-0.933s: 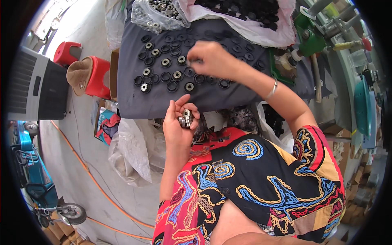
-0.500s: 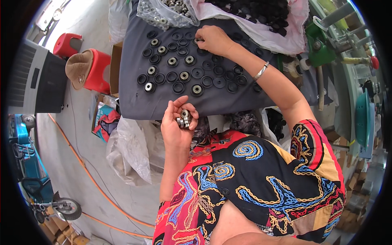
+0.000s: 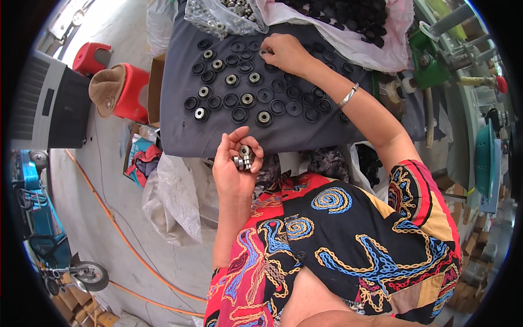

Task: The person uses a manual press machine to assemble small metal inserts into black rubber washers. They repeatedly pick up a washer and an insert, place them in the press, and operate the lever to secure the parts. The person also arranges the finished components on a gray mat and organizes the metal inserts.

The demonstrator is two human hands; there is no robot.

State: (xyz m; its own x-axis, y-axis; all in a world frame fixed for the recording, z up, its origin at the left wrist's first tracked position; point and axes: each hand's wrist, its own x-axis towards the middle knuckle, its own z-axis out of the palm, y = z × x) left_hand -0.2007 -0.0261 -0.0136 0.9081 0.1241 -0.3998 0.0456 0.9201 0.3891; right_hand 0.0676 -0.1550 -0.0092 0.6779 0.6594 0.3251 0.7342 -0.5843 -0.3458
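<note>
Several small metal ball bearings (image 3: 244, 151) rest in my left hand (image 3: 229, 170), which is cupped palm up with curled fingers near the table's front edge. My right hand (image 3: 287, 54) reaches over the far part of the grey-covered table (image 3: 188, 136). Its fingertips pinch a small bearing (image 3: 265, 52), mostly covered by the fingers, just above the black parts. Many round black plastic rings (image 3: 239, 114) lie spread over the cloth. Some at the left and middle have a bearing seated in the centre, like the black ring with a bearing (image 3: 264, 118) nearest me.
At the table's far side lie a clear bag of bearings (image 3: 223, 19) and a white sack (image 3: 389, 54) of black parts. Green machinery (image 3: 427, 62) stands to the right. Left are a red stool (image 3: 133, 95) with a hat and an orange hose (image 3: 111, 218) along the floor.
Both hands keep nearly the same places, the right fingertips still over the far rings. The view has shifted very slightly.
</note>
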